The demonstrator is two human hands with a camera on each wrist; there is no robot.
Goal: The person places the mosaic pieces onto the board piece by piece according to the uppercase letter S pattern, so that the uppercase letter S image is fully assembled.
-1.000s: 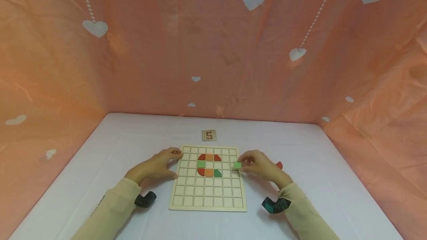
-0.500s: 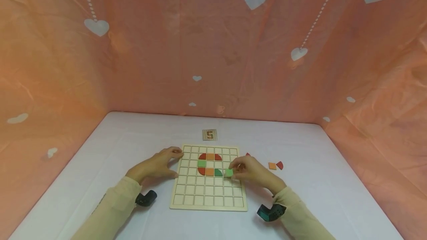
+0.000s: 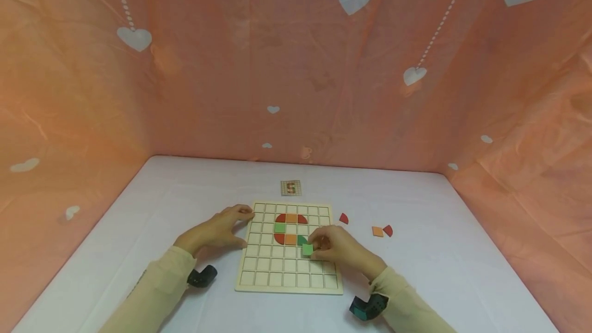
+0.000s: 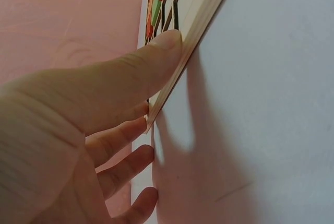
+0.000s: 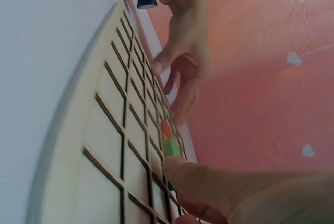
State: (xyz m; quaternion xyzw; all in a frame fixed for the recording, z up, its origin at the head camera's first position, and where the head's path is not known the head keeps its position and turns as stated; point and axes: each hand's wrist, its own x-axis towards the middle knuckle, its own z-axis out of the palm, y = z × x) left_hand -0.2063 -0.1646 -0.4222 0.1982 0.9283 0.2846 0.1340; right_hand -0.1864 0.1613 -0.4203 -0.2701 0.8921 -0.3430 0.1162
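Observation:
My right hand [image 3: 339, 246] pinches a light green square tile [image 3: 307, 250] between thumb and fingers, just over the wooden grid board [image 3: 283, 264]. The tile is close to the near side of a dark green quarter-round tile [image 3: 301, 240] set in the grid. Red rounded tiles [image 3: 279, 239], orange squares [image 3: 291, 218] and another light green square [image 3: 279, 227] lie in the grid, forming a curved figure. At the board's left edge is my left hand [image 3: 221, 227], with its thumb [image 4: 168, 41] and fingertips touching the rim and nothing gripped.
A small patterned card [image 3: 290, 187] lies beyond the board on the white table [image 3: 208, 179]. Right of the board are loose tiles: a red wedge [image 3: 344, 218], an orange square [image 3: 377, 231] and another red wedge [image 3: 388, 230]. A pink curtain [image 3: 231, 91] surrounds the table.
My right hand has carried the light green square leftward and nearer across the board, from its right edge to beside the dark green tile. My left hand stays at the rim.

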